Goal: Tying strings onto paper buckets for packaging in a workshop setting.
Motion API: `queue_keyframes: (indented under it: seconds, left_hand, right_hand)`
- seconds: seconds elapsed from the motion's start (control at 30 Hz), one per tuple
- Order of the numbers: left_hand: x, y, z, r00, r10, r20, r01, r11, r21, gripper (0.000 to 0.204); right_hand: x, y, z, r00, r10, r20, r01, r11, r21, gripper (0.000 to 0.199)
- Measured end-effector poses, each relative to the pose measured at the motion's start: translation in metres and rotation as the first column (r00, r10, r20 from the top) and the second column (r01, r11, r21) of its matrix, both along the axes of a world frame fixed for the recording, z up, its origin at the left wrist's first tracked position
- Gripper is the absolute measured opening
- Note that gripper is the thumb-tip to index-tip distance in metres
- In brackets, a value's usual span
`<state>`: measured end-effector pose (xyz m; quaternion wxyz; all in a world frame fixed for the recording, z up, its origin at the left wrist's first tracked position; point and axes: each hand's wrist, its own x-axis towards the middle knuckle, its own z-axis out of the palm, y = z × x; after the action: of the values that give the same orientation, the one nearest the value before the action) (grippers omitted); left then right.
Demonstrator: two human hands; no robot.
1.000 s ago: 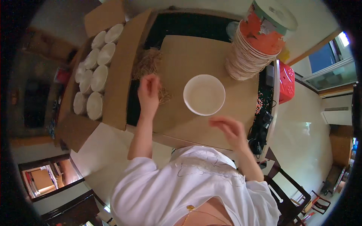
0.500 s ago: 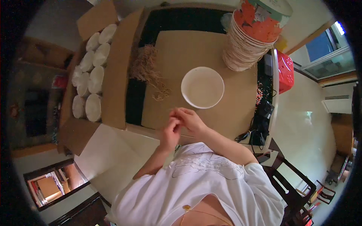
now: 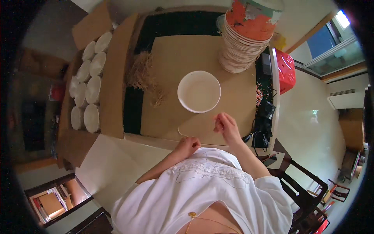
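Observation:
My left hand point(image 3: 188, 145) is at the table's near edge, its fingers closed on a thin pale string point(image 3: 180, 132) whose loose end curves up over the cardboard. To the right, my right hand point(image 3: 226, 126) is raised with its fingers curled together; what they pinch, if anything, is too small to see. Just beyond both hands stands a white round tub point(image 3: 199, 110), its open mouth facing up. A tangled bundle of brown strings point(image 3: 141, 74) lies left of the tub on the cardboard sheet point(image 3: 179, 50).
A tall stack of paper tubs point(image 3: 243, 43) wound with cord leans at the far right. On the left, an open carton point(image 3: 117, 78) holds several wrapped white stacks point(image 3: 93, 89). Small coloured beads point(image 3: 259, 93), black cables point(image 3: 261, 137) and a red plastic stool point(image 3: 285, 71) lie along the right side.
My hands were together near the tub and have parted: the left drew back toward my body, the right went right. A string end now shows by my left hand. The whole view shifted slightly.

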<state>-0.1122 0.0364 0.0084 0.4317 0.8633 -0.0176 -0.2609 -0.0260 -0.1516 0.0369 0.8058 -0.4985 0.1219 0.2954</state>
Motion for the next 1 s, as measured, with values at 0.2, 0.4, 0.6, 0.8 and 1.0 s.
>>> queue_keyframes:
  seconds: [0.2,0.4,0.6,0.8,1.0]
  left_hand:
    - [0.008,0.008,-0.023,0.992,-0.065,0.108,0.075,0.993,-0.093,0.016]
    - [0.065,-0.029,0.048,0.875,0.422,0.237,-0.295,0.853,-0.430,0.026]
    - [0.064,-0.037,0.039,0.918,0.377,-0.119,-0.380,0.760,-0.527,0.027]
    - [0.060,-0.042,0.035,0.871,0.488,-0.051,-0.437,0.723,-0.535,0.006]
    - [0.071,-0.039,0.029,0.906,0.386,0.175,-0.318,0.891,-0.323,0.018]
  right_hand:
    - [0.000,-0.012,-0.010,0.975,0.211,0.063,-0.190,0.952,-0.240,0.030]
    - [-0.012,-0.003,0.008,0.812,0.350,0.468,-0.067,0.852,-0.520,0.043]
    - [-0.016,0.000,0.005,0.740,0.419,0.527,-0.012,0.791,-0.612,0.072]
    - [-0.024,0.003,-0.002,0.810,0.311,0.498,0.010,0.840,-0.542,0.048]
    - [-0.030,0.002,-0.009,0.828,0.097,0.552,0.190,0.878,-0.439,0.009]
